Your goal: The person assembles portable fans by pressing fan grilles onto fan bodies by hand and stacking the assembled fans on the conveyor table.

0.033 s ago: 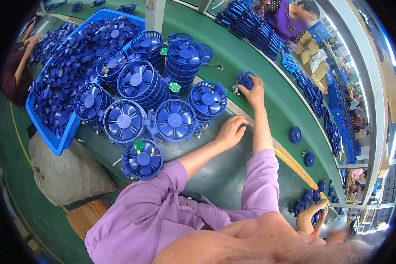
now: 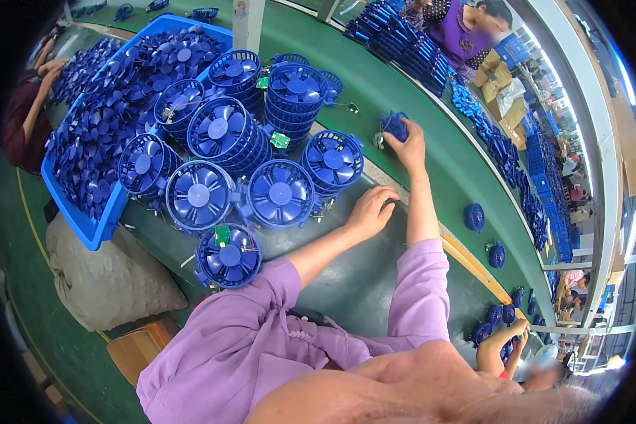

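My right hand (image 2: 408, 147) reaches over the green conveyor belt, thumb and fingers around a small blue fan housing (image 2: 393, 126). That fan is slightly blurred, and a pale part shows near my thumb. My left hand (image 2: 369, 212) lies on the table by the belt's edge, holding nothing, its fingers loosely bent and apart. To its left stand stacks of round blue fan housings. The nearest is a fan (image 2: 332, 161) with several blades; beside it is another fan (image 2: 280, 193). Closer to my body, a fan (image 2: 230, 256) carries a green circuit board (image 2: 222, 235).
A blue crate (image 2: 106, 230) of loose fan blades stands at the left, above a pale sack (image 2: 109, 275). Single fans ride the belt (image 2: 445, 169) at right. A metal post (image 2: 249, 25) rises at the back. Co-workers sit far left, across the belt and lower right.
My right hand and the fan at its fingers have shifted very slightly. My left hand has stayed put.
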Demonstrator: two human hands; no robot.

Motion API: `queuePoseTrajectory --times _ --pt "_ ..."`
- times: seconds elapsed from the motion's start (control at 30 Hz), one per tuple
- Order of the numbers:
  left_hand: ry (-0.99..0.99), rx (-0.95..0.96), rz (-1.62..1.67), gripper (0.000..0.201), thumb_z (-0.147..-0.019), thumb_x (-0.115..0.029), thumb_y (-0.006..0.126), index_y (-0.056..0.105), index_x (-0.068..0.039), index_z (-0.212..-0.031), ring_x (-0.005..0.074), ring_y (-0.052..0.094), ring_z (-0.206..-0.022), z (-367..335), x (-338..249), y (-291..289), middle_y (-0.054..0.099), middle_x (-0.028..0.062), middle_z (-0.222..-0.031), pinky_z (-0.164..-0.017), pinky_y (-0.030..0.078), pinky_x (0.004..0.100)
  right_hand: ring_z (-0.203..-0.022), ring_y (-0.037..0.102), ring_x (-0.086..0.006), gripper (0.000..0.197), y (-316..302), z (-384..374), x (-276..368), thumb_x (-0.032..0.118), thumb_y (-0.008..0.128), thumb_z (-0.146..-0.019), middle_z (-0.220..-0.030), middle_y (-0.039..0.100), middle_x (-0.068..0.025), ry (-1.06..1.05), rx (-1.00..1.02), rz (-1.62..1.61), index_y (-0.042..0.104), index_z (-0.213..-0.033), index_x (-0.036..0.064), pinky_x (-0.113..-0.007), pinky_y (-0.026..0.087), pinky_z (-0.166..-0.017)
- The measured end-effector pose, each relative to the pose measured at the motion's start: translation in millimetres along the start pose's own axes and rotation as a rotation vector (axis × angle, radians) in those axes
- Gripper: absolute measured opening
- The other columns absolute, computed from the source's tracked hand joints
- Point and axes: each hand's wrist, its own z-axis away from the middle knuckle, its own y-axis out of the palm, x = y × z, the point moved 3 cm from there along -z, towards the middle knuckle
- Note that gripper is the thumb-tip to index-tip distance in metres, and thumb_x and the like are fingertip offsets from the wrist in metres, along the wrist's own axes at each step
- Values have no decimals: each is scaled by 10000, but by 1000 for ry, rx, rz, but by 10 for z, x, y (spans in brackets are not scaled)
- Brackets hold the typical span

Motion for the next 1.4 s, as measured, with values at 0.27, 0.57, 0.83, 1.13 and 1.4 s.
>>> queuePoseTrajectory --times 0.27,0.57,0.83,1.13,1.4 --pt "-183 106 89 231 -837 -69 580 578 -38 -1066 356 540 -1099 -4 -52 -57 590 157 -1139 -942 441 446 -1191 504 -358 675 160 -686 888 293 811 -670 -1245 554 -219 -129 -128 -253 560 -1225 0 -412 401 -1027" --pt "-205 31 55 260 -802 -71 561 588 28 -1040 437 556 -1004 -7 89 21 600 259 -1028 -866 458 482 -1247 450 -439 770 990 -851 1044 302 851 -622 -1409 369 -274 -221 117 -53 516 -1292 123 -455 437 -1012" --pt "-133 -1 66 227 -792 -72 560 606 28 -990 424 565 -979 -2 37 24 619 240 -999 -850 460 480 -1230 474 -409 810 896 -738 858 289 866 -587 -1410 364 -260 -170 106 -102 511 -1296 125 -444 449 -1004" --pt "36 244 -15 161 -790 -112 581 661 -57 -919 317 562 -1006 36 -98 33 639 108 -973 -901 450 423 -1313 406 -376 813 4 -89 662 280 848 -620 -1393 420 -252 -136 123 -255 498 -1305 18 -415 332 -1095" --pt "290 762 52 183 -764 -135 619 679 -87 -930 274 597 -1018 277 -327 266 664 78 -917 -900 437 456 -1371 321 -390 834 -619 951 998 208 831 -562 -1472 341 -210 -167 611 -194 512 -1330 141 -460 294 -1125"
